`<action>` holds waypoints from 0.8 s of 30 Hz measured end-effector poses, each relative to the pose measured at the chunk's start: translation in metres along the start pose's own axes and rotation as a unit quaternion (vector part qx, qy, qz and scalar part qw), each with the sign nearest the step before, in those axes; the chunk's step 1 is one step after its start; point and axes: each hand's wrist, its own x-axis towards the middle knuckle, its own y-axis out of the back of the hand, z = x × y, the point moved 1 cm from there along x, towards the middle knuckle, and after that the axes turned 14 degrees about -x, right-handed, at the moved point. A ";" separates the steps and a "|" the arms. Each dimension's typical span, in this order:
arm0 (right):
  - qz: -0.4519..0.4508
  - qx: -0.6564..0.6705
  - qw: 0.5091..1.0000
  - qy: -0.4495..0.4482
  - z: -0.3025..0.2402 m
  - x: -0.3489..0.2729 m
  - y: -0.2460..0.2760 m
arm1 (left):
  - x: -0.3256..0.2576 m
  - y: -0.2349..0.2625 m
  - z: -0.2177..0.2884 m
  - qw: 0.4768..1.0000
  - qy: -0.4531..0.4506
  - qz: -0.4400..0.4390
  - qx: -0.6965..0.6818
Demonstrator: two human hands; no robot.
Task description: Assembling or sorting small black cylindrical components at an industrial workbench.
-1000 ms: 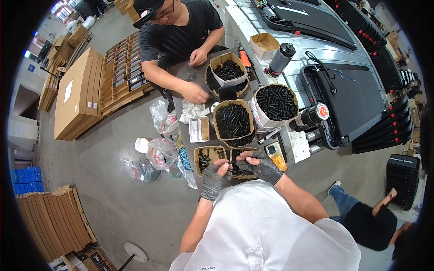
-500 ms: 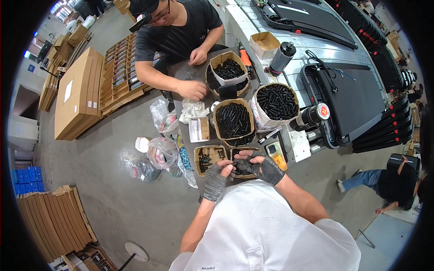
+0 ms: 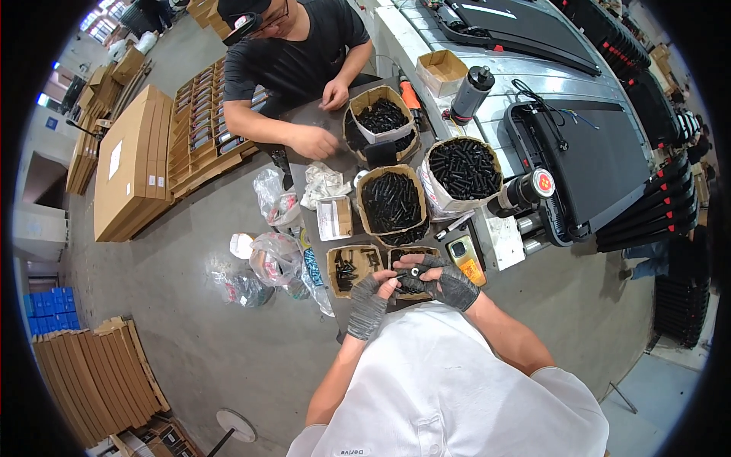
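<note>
My left hand (image 3: 371,306), in a grey fingerless glove, pinches thumb and finger together on a small dark piece that looks like a black screw. Close beside it, my right hand (image 3: 449,285), gloved the same way, is turned palm up with its fingers curled. A small pale ring-shaped washer (image 3: 415,271) shows at its fingers, with dark small parts in the palm. Both hands are over a small cardboard box (image 3: 435,253) of black parts, which they partly hide. To its left stands another small box (image 3: 332,272) with loose black screws.
Larger boxes of black screws (image 3: 392,199) and black cylindrical parts (image 3: 465,169) stand farther back. A phone (image 3: 466,261) lies right of my hands. Across the table a co-worker (image 3: 297,68) reaches in. A metal-topped bench (image 3: 487,99) carries black machine decks at the right.
My hands have shifted slightly, and the pale washer has come into sight between them. The co-worker's hand nearer the left has moved a little up and left. A walking person at right is now mostly hidden.
</note>
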 end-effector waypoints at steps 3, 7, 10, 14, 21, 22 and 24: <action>-0.007 -0.002 1.000 -0.001 0.001 0.000 0.000 | 0.001 0.001 -0.003 1.000 -0.012 -0.007 0.009; -0.019 0.001 1.000 0.003 0.002 0.001 -0.001 | 0.000 -0.003 -0.004 0.999 -0.038 -0.017 0.030; -0.032 0.006 0.999 0.016 0.002 0.003 -0.003 | -0.003 -0.004 -0.006 0.996 -0.043 -0.005 0.072; -0.027 0.000 1.000 0.015 0.000 0.003 -0.007 | -0.007 -0.008 -0.009 0.995 -0.053 0.002 0.090; -0.017 -0.040 0.999 0.029 0.000 0.007 -0.008 | -0.006 -0.009 -0.015 0.996 -0.067 0.031 0.055; -0.015 -0.042 0.999 0.029 -0.001 0.007 -0.008 | -0.005 -0.010 -0.014 0.996 -0.067 0.034 0.051; -0.011 -0.043 0.999 0.028 -0.004 0.006 -0.011 | -0.005 -0.011 -0.009 0.999 -0.040 0.033 0.009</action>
